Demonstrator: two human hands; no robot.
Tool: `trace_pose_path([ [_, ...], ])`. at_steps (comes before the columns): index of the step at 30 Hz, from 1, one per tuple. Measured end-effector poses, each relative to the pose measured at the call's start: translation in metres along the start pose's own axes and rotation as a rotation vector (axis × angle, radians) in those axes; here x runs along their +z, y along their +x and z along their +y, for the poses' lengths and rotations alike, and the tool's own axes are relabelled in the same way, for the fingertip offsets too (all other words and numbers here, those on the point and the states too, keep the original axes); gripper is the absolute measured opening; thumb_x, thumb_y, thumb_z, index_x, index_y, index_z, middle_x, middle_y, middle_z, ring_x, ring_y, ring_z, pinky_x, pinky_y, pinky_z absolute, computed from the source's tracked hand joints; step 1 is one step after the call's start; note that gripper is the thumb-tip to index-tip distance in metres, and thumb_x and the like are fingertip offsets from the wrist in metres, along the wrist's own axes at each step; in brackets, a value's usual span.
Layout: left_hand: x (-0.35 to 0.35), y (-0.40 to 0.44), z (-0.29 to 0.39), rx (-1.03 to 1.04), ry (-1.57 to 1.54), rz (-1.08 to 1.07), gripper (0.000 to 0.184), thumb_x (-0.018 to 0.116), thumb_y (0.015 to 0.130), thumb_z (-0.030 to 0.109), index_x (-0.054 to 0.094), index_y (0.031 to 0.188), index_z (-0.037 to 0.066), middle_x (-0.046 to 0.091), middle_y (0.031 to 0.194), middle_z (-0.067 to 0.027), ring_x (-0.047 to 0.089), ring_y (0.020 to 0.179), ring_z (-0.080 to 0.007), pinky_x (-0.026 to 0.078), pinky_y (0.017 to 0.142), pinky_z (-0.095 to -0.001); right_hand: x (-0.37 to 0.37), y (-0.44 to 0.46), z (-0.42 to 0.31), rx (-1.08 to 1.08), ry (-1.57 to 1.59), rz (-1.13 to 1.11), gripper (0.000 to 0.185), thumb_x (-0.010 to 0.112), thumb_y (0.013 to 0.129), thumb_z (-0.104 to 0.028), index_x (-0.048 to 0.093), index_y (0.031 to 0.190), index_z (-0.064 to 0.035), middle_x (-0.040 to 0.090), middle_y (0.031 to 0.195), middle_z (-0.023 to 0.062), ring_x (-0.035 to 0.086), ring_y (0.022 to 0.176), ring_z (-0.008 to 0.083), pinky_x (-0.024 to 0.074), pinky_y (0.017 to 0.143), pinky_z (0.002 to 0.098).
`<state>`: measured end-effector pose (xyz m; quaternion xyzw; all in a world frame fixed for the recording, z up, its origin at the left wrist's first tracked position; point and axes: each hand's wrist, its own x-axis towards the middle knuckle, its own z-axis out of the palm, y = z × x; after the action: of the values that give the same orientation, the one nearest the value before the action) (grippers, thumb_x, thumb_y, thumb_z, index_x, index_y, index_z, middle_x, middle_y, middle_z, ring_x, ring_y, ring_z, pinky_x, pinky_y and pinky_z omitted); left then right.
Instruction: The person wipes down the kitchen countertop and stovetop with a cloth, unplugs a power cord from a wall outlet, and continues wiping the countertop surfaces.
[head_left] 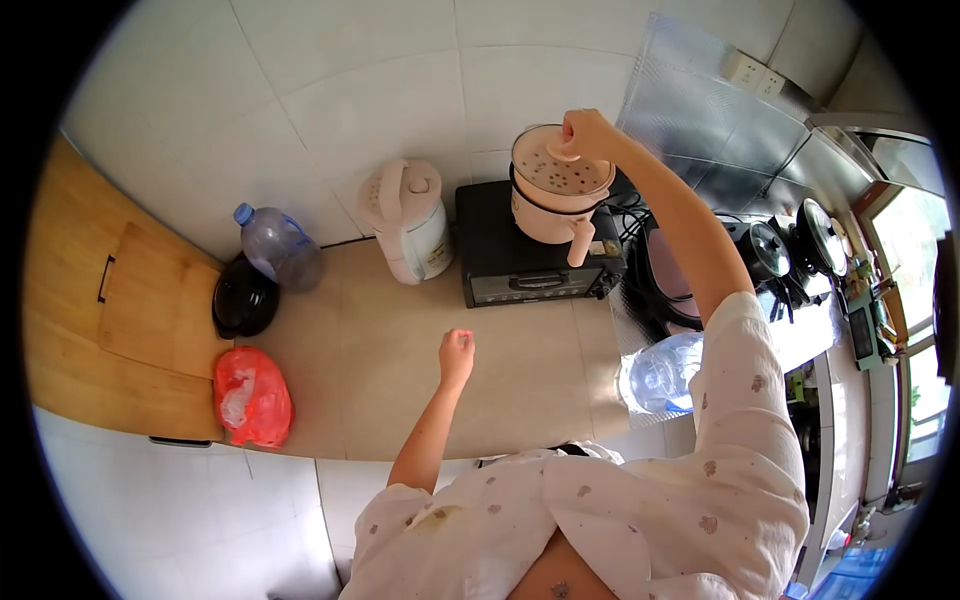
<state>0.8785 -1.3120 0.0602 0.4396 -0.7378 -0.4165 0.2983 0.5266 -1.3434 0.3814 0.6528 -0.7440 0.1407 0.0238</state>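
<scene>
My right hand [588, 136] reaches far forward, its fingers closed on the knob of a round pot lid [545, 178]. Dark spots show on or through the lid. It sits on or just over a cream electric pot [545, 222], whose pale handle [580, 243] points toward me; I cannot tell whether lid and rim touch. The pot stands on a black toaster oven [535, 265]. Above the bare counter, my left hand [457, 352] is loosely curled in a fist, with nothing visible in it.
Left of the oven stands a white electric kettle [408, 222]. Further left are a large plastic bottle [280, 245], a black bowl [246, 298] and a red plastic bag [252, 397]. A clear water jug [662, 375] lies right, near black pans [765, 250]. Wooden cabinet [150, 290] at left.
</scene>
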Motion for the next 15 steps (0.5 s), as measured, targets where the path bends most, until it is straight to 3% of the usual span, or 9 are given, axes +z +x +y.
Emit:
trace_pose_path([
  [2, -0.001, -0.002, 0.000, -0.023, -0.008, -0.010, 0.013, 0.054, 0.084, 0.013, 0.056, 0.089, 0.002, 0.057, 0.090, -0.0086, 0.059, 0.069, -0.0154, 0.046, 0.061, -0.0278, -0.001, -0.002, 0.000, 0.075, 0.058, -0.016, 0.039, 0.064, 0.061, -0.035, 0.060, 0.076, 0.0008, 0.062, 0.074, 0.0161, 0.059, 0.072, 0.0307, 0.0474, 0.064, 0.0358],
  [6, 0.001, -0.002, -0.002, -0.026, -0.045, -0.032, 0.012, 0.054, 0.084, 0.012, 0.056, 0.089, 0.002, 0.057, 0.090, -0.0092, 0.060, 0.070, -0.0160, 0.046, 0.061, -0.0278, 0.001, 0.001, 0.013, 0.016, 0.024, -0.012, 0.039, 0.065, 0.059, -0.035, 0.060, 0.076, 0.0000, 0.062, 0.075, 0.0157, 0.059, 0.071, 0.0303, 0.0471, 0.064, 0.0357],
  [10, 0.008, 0.000, -0.003, 0.070, -0.003, -0.012, 0.012, 0.054, 0.083, 0.012, 0.056, 0.089, 0.002, 0.057, 0.090, -0.0097, 0.060, 0.070, -0.0174, 0.046, 0.062, -0.0280, 0.005, 0.003, 0.016, -0.028, 0.013, -0.017, 0.035, 0.064, 0.059, -0.030, 0.060, 0.077, -0.0009, 0.062, 0.074, 0.0145, 0.059, 0.070, 0.0298, 0.0468, 0.062, 0.0353],
  [15, 0.008, 0.001, 0.010, 0.038, -0.034, -0.045, 0.012, 0.055, 0.082, 0.012, 0.057, 0.089, 0.002, 0.057, 0.090, -0.0094, 0.059, 0.068, -0.0176, 0.045, 0.064, -0.0286, 0.007, 0.007, 0.023, -0.013, 0.033, -0.069, 0.031, 0.061, 0.060, -0.026, 0.060, 0.080, -0.0025, 0.061, 0.075, 0.0142, 0.058, 0.072, 0.0288, 0.0464, 0.062, 0.0348],
])
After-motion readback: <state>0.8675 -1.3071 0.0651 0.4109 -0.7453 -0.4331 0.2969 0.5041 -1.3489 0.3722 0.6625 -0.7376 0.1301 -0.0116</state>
